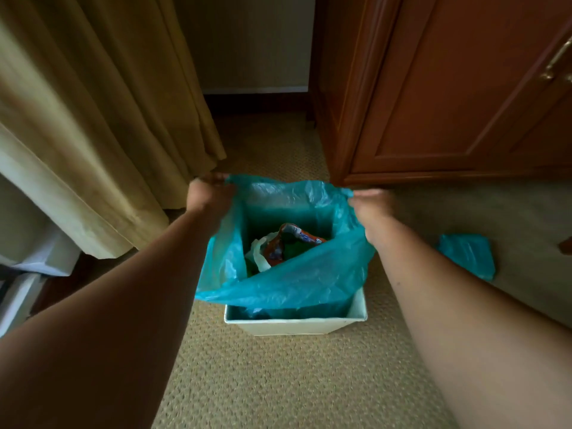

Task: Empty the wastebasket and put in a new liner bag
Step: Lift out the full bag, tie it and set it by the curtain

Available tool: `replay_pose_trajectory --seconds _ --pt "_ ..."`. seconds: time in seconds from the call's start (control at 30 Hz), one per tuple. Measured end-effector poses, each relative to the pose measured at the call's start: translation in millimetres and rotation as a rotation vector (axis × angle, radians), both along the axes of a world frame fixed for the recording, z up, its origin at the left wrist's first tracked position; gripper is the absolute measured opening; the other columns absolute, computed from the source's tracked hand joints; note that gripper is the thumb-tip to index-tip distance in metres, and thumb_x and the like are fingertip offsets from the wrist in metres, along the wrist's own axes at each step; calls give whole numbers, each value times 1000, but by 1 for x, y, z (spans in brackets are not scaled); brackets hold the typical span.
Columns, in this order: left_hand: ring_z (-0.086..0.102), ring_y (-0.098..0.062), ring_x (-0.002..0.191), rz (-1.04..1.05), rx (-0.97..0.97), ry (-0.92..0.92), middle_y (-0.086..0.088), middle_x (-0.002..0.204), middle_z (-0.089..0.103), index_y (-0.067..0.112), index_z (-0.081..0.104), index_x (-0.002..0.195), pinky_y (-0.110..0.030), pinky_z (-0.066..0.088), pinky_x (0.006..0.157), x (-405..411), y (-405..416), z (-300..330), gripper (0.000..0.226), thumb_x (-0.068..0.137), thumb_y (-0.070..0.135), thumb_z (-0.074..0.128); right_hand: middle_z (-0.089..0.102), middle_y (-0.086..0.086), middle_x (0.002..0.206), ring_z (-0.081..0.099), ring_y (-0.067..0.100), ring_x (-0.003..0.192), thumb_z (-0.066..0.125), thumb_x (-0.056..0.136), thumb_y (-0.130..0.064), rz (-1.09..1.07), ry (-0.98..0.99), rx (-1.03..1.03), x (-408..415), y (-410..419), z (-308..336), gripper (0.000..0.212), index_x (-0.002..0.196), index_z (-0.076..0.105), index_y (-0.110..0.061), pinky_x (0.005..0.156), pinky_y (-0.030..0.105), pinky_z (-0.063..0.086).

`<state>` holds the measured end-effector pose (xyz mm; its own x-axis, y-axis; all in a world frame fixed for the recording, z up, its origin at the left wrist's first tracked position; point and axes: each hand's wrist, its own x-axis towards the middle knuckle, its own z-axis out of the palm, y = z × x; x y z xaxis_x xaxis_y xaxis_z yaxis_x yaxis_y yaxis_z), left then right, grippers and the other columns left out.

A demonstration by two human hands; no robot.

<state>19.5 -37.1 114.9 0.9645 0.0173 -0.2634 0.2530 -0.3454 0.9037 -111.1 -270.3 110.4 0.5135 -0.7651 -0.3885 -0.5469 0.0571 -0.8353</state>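
A white square wastebasket point(294, 326) stands on the carpet in the middle of the head view. A blue liner bag point(309, 280) sits in it, its top raised above the rim and spread wide. Inside lies rubbish: a crumpled orange wrapper point(291, 239) and a white plastic piece point(258, 252). My left hand point(209, 193) grips the bag's far left edge. My right hand point(368, 205) grips its far right edge. A folded blue bag point(467, 255) lies on the carpet to the right of the basket.
A beige curtain point(93, 134) hangs at the left, reaching almost to the floor. A brown wooden cabinet point(448, 103) with a brass handle point(557, 60) stands at the right. White objects point(37, 258) sit at the far left. Carpet point(278, 382) runs in front of the basket.
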Motion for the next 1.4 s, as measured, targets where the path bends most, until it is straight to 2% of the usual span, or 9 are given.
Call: replay_pose_trajectory --seconds 0.1,0.3,0.37,0.47,0.6,0.8,0.93,1.1,1.4 --pt "59 -6 65 4 50 -216 6 89 70 27 73 92 -18 46 53 -2 -6 20 14 87 17 64 76 -8 91 71 13 80 69 81 -18 -23 -83 -231 8 4 33 19 70 68 -33 74 29 60" --pt "58 -5 70 115 -22 -384 10 84 64 24 71 96 -11 43 51 -10 12 52 14 85 24 63 69 -15 86 68 8 83 64 79 -23 91 -242 -525 -6 17 66 17 84 66 -39 77 34 58" --pt "65 -13 82 54 35 -260 3 96 69 20 67 107 -18 48 59 -13 28 61 30 85 40 66 70 -10 98 67 13 91 67 82 -33 85 -260 -559 -18 14 71 16 98 66 -35 79 33 55" --pt "70 -24 93 -294 230 265 -8 107 71 18 64 114 -34 59 73 -36 60 73 59 79 65 68 64 7 127 63 26 113 73 78 -50 177 36 -446 -42 9 73 61 128 57 -20 95 38 51" --pt "73 -27 84 -621 451 503 -16 108 71 15 63 112 -36 63 67 -69 85 85 33 89 38 71 69 9 114 69 23 86 76 85 -36 370 326 -66 -76 10 83 53 127 56 -10 73 35 54" --pt "41 -3 22 -28 109 258 -3 34 45 5 53 79 -23 47 27 -68 98 79 21 98 12 60 60 4 80 52 8 61 68 93 -16 177 163 78 -103 -13 100 13 99 58 -12 37 16 45" --pt "47 -10 47 155 -24 174 -5 62 47 13 50 73 -28 54 36 -70 100 90 25 91 19 66 60 -2 79 54 5 63 68 93 -29 83 44 117 -113 -23 108 15 88 56 -21 46 18 47" --pt "60 -15 64 277 -106 -43 -4 86 64 13 67 96 -27 51 57 -68 83 79 23 86 33 60 67 0 108 64 16 99 61 94 -28 -97 -265 182 -106 -15 103 5 98 61 -24 91 44 53" --pt "57 -24 93 524 -443 -29 -13 104 58 -1 58 115 -35 48 78 -56 69 51 40 90 23 37 72 9 102 67 24 77 46 100 -33 -448 -614 542 -93 -7 82 24 92 63 -17 75 40 55"
